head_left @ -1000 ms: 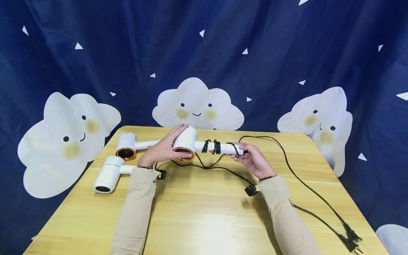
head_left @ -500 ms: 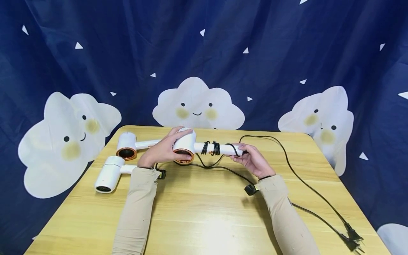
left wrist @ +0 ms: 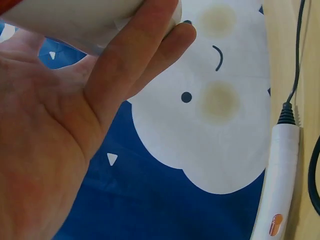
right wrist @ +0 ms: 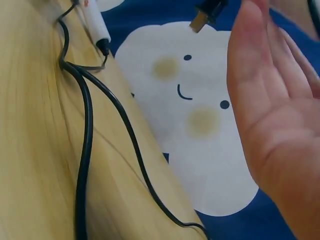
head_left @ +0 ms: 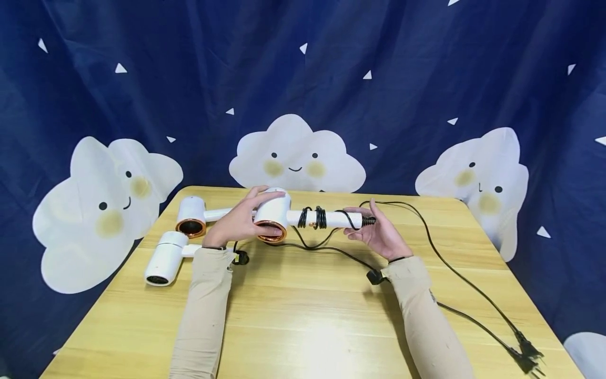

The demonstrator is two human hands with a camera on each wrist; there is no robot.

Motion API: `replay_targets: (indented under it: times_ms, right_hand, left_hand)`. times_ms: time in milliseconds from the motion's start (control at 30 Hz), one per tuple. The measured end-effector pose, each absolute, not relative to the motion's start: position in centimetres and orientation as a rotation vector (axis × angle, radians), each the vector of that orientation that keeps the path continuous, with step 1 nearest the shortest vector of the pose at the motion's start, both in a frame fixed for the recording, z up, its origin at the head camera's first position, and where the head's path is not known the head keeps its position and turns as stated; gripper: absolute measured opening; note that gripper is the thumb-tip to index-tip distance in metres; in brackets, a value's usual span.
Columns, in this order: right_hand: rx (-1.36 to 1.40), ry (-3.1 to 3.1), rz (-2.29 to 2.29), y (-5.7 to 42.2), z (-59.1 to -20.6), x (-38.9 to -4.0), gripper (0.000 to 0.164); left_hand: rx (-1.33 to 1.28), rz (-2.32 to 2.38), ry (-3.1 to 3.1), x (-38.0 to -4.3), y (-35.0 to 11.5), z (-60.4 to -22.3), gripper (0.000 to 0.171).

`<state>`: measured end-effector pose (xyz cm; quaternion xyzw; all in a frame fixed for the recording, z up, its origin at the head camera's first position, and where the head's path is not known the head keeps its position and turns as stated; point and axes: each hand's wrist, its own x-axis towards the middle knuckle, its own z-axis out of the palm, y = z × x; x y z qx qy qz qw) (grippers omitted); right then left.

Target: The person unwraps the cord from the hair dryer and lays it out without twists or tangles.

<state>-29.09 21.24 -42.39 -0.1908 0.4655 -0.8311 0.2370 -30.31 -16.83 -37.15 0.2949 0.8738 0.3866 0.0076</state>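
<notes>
A white hair dryer [head_left: 274, 206] with a copper-coloured ring is held sideways over the table, its handle pointing right. Black cord [head_left: 321, 217] is wound round that handle. My left hand [head_left: 236, 217] grips the barrel, thumb across the ring and fingers over the top. At the handle's end my right hand [head_left: 382, 236] has its thumb raised off, with straight fingers behind the handle. In the right wrist view the right hand's palm [right wrist: 280, 130] shows extended fingers beside a black piece with a copper-coloured tip [right wrist: 199, 22].
Two more white hair dryers lie at the left: one with a copper ring [head_left: 191, 217] at the back, another [head_left: 165, 259] nearer. Black cords [head_left: 437, 251] run across the wooden table [head_left: 293, 316] to two plugs [head_left: 525, 352] at the front right. A blue curtain [head_left: 303, 63] hangs behind.
My right hand has loosened from the handle's end, its thumb lifting so the black cord sleeve shows. My left hand keeps its grip, its fingers now lower over the barrel's top.
</notes>
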Motion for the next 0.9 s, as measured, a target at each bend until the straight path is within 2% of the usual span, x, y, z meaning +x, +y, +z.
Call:
replay_targets:
  times_ms: [100, 200, 267, 300, 367, 433, 600, 800, 900]
  right_hand:
    - [-0.39, 1.242, -2.356, 20.9, -42.5, -29.2, 0.063]
    - [-0.298, 1.331, -2.363, 20.0, -42.7, -29.2, 0.049]
    - [-0.34, 1.378, -2.313, 19.2, -43.0, -29.3, 0.04]
    - [-0.383, 1.379, -2.284, 18.8, -43.2, -29.3, 0.041]
    - [-0.492, 1.312, -2.229, 18.1, -43.6, -29.5, 0.054]
    - [-0.627, 1.201, -2.173, 17.6, -44.3, -29.8, 0.06]
    - [-0.721, 0.96, -2.16, 17.2, -45.6, -30.0, 0.037]
    - [-0.678, 1.014, -2.228, 17.1, -45.0, -29.6, 0.034]
    - [-0.622, 1.174, -2.222, 17.6, -44.1, -29.2, 0.022]
  left_hand:
    - [0.934, 1.22, 2.717, -30.3, -16.8, -37.1, 0.094]
    - [0.961, 1.22, 2.699, -30.3, -16.7, -37.2, 0.094]
    - [0.972, 1.218, 2.687, -30.3, -16.7, -37.2, 0.093]
    - [0.977, 1.211, 2.685, -30.2, -16.6, -37.2, 0.093]
    - [0.986, 1.205, 2.682, -30.2, -16.5, -37.3, 0.092]
    - [0.991, 1.206, 2.678, -30.2, -16.4, -37.3, 0.091]
    - [1.0, 1.211, 2.659, -30.2, -16.3, -37.3, 0.09]
    - [1.027, 1.194, 2.65, -30.1, -16.2, -37.4, 0.089]
    - [1.023, 1.182, 2.641, -30.0, -16.1, -37.4, 0.088]
